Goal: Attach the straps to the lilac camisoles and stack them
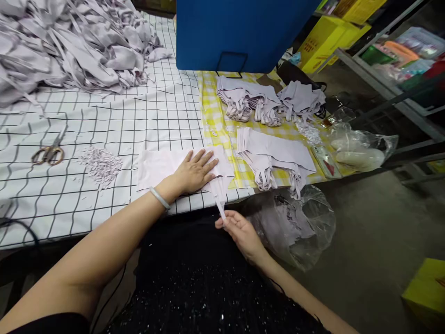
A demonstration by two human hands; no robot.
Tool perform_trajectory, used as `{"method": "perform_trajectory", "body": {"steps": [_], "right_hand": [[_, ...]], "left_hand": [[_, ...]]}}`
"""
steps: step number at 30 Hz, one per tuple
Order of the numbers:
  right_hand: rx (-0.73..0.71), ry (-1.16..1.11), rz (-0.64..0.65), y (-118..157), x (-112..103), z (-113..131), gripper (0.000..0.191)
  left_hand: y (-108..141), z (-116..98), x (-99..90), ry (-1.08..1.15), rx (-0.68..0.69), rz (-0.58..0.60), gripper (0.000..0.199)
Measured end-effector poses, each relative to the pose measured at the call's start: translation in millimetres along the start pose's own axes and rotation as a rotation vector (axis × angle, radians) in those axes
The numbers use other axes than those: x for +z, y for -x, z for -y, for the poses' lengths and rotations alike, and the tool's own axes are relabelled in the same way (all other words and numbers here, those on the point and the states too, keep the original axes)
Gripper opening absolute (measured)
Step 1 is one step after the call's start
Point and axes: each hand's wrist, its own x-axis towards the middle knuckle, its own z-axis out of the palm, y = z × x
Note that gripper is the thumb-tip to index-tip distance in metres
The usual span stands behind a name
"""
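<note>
A pale lilac fabric piece (156,169) with a strap lies flat near the table's front edge. My left hand (194,174), fingers spread, rests palm-down on it. Below the edge, my right hand (239,229) pinches the fabric strap (220,208), which runs down from the piece's right corner. To the right, a neat stack of similar strapped pieces (278,150) sits on the yellow checked cloth, its straps bunched at the front. Behind that lie more stacked pieces (250,93).
A big heap of lilac fabric (79,46) covers the table's back left. Scissors (48,155) and a pile of small scraps (100,166) lie at left. A blue panel (239,32) stands behind. At right are a phone (326,162) and a plastic bag (365,148); another clear bag (299,227) hangs below the edge.
</note>
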Motion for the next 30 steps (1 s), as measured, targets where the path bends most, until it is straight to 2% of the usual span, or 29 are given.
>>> {"method": "perform_trajectory", "body": {"steps": [2, 3, 4, 5, 6, 8, 9, 10, 12, 13, 15, 16, 18, 20, 23, 25, 27, 30], "right_hand": [[-0.094, -0.018, -0.204, -0.1, -8.2, -2.7, 0.041], [-0.169, 0.037, -0.314, 2.2, -11.2, -0.5, 0.039], [-0.240, 0.121, -0.366, 5.3, -12.5, 3.1, 0.035], [-0.283, 0.214, -0.322, 8.4, -11.2, 7.5, 0.031], [-0.280, 0.292, -0.183, 10.4, -6.5, 11.6, 0.028], [-0.175, 0.337, 0.239, 8.1, 15.0, 16.4, 0.028], [-0.098, 0.314, 0.419, 3.3, 31.6, 16.4, 0.030], [-0.022, 0.280, 0.547, -3.7, 50.8, 14.7, 0.037], [0.076, 0.216, 0.612, -21.2, 90.6, 8.0, 0.056], [0.119, 0.187, 0.627, -29.6, 107.8, 4.0, 0.059], [0.152, 0.157, 0.666, -40.8, 129.3, -2.8, 0.050], [0.120, 0.173, 0.695, -42.3, 132.3, -4.7, 0.041], [-0.050, 0.306, 0.728, -35.9, 124.3, -3.6, 0.027], [-0.245, 0.542, 0.709, -19.7, 103.9, 5.1, 0.026], [-0.424, 0.857, 0.674, 7.0, 68.2, 31.9, 0.028], [-0.555, 0.992, 0.684, 13.7, 47.8, 56.9, 0.026], [-0.728, 1.090, 0.672, 6.0, 31.8, 85.0, 0.022], [-0.959, 1.251, 0.563, -25.7, 18.3, 126.7, 0.024]], "left_hand": [[2.6, 5.6, -13.8, 0.085, -0.011, 0.053, 0.055], [8.2, 10.4, -22.2, 0.156, -0.021, 0.040, 0.052], [17.6, 16.2, -30.8, 0.235, -0.042, -0.020, 0.049], [30.7, 22.0, -38.7, 0.307, -0.079, -0.127, 0.044], [47.1, 27.0, -45.1, 0.358, -0.128, -0.267, 0.040], [85.8, 31.4, -51.4, 0.385, -0.225, -0.526, 0.033], [105.5, 30.4, -50.8, 0.382, -0.248, -0.594, 0.031], [123.8, 27.4, -47.7, 0.388, -0.250, -0.613, 0.031], [153.2, 18.6, -36.0, 0.433, -0.211, -0.557, 0.033], [163.7, 14.1, -28.8, 0.457, -0.187, -0.519, 0.036], [177.6, 7.4, -15.3, 0.470, -0.153, -0.467, 0.042], [181.8, 5.4, -10.3, 0.462, -0.139, -0.454, 0.044], [187.1, 3.0, -4.7, 0.445, -0.092, -0.427, 0.044], [190.0, 1.7, -3.8, 0.447, -0.043, -0.397, 0.040], [191.1, -0.7, -4.4, 0.456, -0.039, -0.382, 0.028], [190.1, -2.6, -3.6, 0.459, -0.075, -0.378, 0.016], [189.4, -4.0, -2.7, 0.459, -0.103, -0.368, 0.010], [190.8, -4.6, -5.4, 0.441, -0.125, -0.334, 0.012]]}}
